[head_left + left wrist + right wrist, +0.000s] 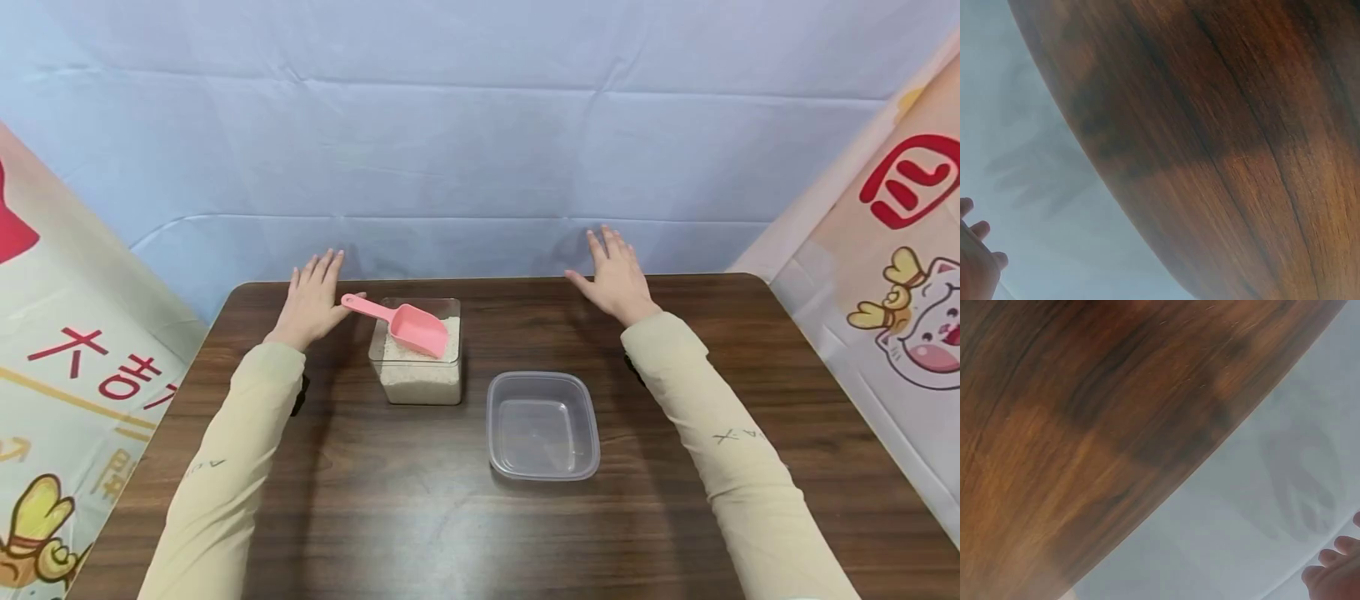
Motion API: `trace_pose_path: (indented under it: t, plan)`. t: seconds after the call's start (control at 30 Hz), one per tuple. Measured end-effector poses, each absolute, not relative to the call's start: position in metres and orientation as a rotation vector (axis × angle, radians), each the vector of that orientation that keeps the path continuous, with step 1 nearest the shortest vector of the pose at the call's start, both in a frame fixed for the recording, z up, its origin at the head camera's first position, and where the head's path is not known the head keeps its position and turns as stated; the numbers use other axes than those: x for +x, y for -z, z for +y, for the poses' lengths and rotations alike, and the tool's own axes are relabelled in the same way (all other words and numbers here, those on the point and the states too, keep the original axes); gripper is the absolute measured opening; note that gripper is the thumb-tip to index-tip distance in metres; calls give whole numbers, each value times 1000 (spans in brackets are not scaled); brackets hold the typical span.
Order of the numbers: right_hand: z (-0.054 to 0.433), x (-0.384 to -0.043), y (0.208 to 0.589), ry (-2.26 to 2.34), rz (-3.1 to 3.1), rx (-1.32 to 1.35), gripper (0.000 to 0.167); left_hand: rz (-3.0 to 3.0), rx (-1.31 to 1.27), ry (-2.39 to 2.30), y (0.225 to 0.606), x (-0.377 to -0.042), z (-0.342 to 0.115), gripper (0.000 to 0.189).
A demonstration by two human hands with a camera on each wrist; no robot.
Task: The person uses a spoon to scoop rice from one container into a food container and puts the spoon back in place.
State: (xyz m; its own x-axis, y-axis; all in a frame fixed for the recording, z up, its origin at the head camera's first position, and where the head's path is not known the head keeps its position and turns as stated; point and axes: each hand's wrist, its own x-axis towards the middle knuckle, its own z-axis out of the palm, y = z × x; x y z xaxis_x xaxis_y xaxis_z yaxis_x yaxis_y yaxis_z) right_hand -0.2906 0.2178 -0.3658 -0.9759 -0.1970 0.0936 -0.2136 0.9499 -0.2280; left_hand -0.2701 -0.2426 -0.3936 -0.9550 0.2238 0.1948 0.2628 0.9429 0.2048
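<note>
The scoop [418,332] is pink, with a flat, straight handle pierced by a hole at the end and a trough-shaped bowl with raised walls. Its bowl lies on the off-white granular material [397,351] in a square transparent container [438,306], mouth toward the near right; the handle projects past the left rim. The material fills the container partway, its surface uneven, higher toward the right.

My left hand [309,302] is just left of this container, fingers straight and slightly parted. My thumb tip is at the handle's end; I cannot tell whether they touch. My right hand [618,279] is at the table's far edge, well apart, fingers straight and thumb spread wide. A low, translucent tub [536,425] with rounded corners sits nearer me, right of the filled container, on the dark wood-grain table [390,517].
</note>
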Motion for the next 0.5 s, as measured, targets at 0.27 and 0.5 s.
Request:
trace_pose_path:
  t: [0.27,0.5]
  plan:
    - [205,-291,361,-339,-3005,422,79,-2958,-461,327,393,-265,-243,82]
    - [193,-292,359,-315,-3000,478,77,-2971,-497,328,395,-262,-242,84]
